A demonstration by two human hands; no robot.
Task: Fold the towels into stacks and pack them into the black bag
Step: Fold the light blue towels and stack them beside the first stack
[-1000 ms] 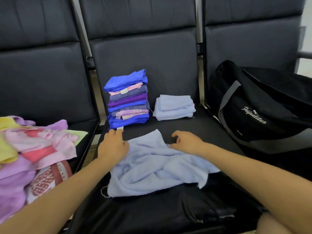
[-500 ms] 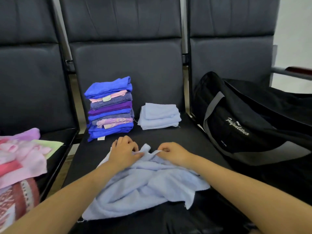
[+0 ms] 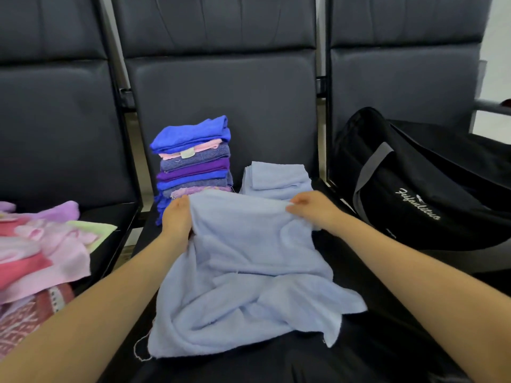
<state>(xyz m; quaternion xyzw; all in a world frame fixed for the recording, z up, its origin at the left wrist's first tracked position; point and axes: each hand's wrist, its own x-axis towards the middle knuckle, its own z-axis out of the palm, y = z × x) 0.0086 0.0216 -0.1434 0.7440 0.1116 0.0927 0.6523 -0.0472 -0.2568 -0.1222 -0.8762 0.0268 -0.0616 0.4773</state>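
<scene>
Head view: both hands pinch far edge of pale blue towel on middle seat

Nearest, bottom of frame: two bare forearms come in from lower left and lower right corners. Between them a crumpled pale blue terry towel [image 3: 249, 277] lies on the black padded middle seat [image 3: 367, 272], near hem rumpled, loose thread at lower left corner. Far edge of it is lifted off the seat and stretched between the hands.

Left hand [image 3: 177, 219], centre-left of frame, grips the towel's far left corner, fingers curled behind the cloth, thumb side showing. Right hand [image 3: 312, 208], centre-right, pinches the far right corner between thumb and curled fingers.

Left edge of frame: loose pile of unfolded pink, lilac and pale green towels [image 3: 44, 252] on the left-hand seat, with a red-and-white patterned cloth [image 3: 25, 322] under it at lower left.

Right of frame: black fabric duffel bag with grey strap and white script logo [image 3: 414, 194] lies on the right-hand seat, well apart from the held towel.

Farther, centre of frame behind the hands: tall stack of folded blue, purple and pink towels [image 3: 193, 164] against the seat back, its base hidden by the lifted towel. Just beside it to the right, a low stack of folded pale blue towels [image 3: 276, 176].

Top of frame: dark padded seat backs [image 3: 221, 78].
</scene>
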